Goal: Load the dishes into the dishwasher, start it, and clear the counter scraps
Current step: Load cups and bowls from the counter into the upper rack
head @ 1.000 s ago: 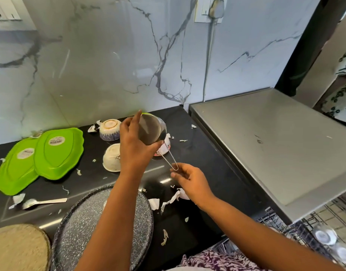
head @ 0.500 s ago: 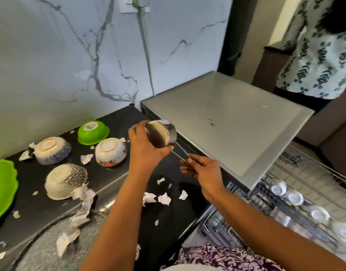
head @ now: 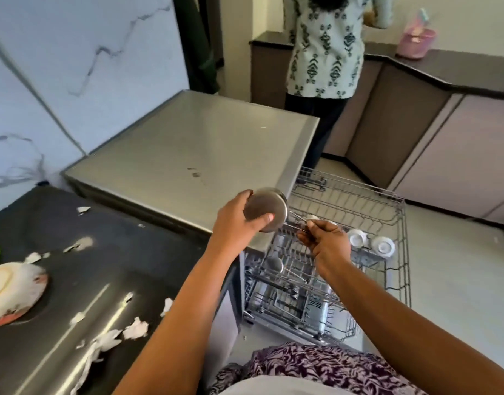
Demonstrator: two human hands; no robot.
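My left hand (head: 238,219) grips a small steel strainer cup (head: 266,208) by its round body, its base turned toward me, just past the front corner of the dishwasher's steel top (head: 196,155). My right hand (head: 326,242) pinches the cup's thin wire handle (head: 297,222). Both hands hover over the pulled-out upper wire rack (head: 359,201), which holds small white cups (head: 383,246). Below it, the lower rack (head: 287,289) holds a steel ladle and other steel pieces.
White paper scraps (head: 135,327) lie scattered on the black counter (head: 117,260). An upturned white bowl (head: 13,292) sits at the left edge. A person in a patterned shirt (head: 327,47) stands beyond the dishwasher at the far counter, where a pink container (head: 414,42) rests.
Both hands carried the strainer cup rightward from above the counter to over the open dishwasher rack. My view swung right, so most counter dishes left the frame.
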